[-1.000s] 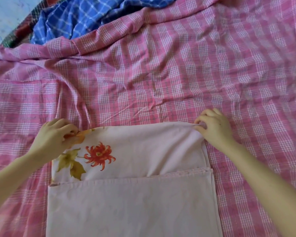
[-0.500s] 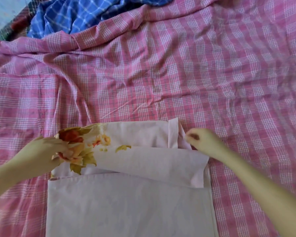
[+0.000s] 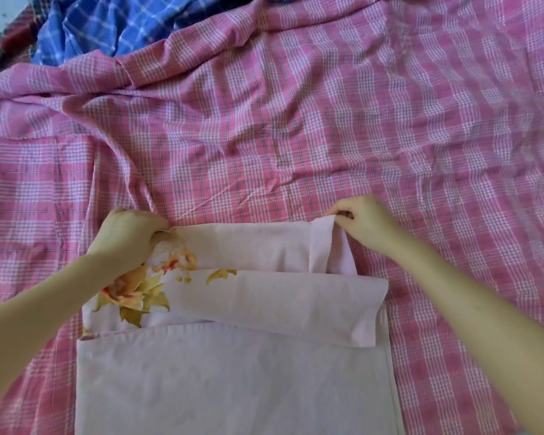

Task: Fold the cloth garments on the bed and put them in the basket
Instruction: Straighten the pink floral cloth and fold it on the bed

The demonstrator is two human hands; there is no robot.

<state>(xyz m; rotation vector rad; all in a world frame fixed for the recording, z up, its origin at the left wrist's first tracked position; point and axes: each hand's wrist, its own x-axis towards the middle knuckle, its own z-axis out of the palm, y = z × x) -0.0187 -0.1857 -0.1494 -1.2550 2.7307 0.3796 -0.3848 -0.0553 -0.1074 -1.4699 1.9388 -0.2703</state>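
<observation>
Centrally on a pink checked bedsheet, a pale pink floral cloth is gripped at its far corners by the left hand and pinched by the right hand, with blue checked fabric bunched beyond it.

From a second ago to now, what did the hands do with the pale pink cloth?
Both hands, the left hand and right hand, kept pinching the far corners of the pale pink cloth. A second ago its top layer lay flat, showing a red flower; now that layer is turned over toward the person, showing yellow flowers instead. The pink checked sheet and blue checked cloth stayed as they were.
</observation>
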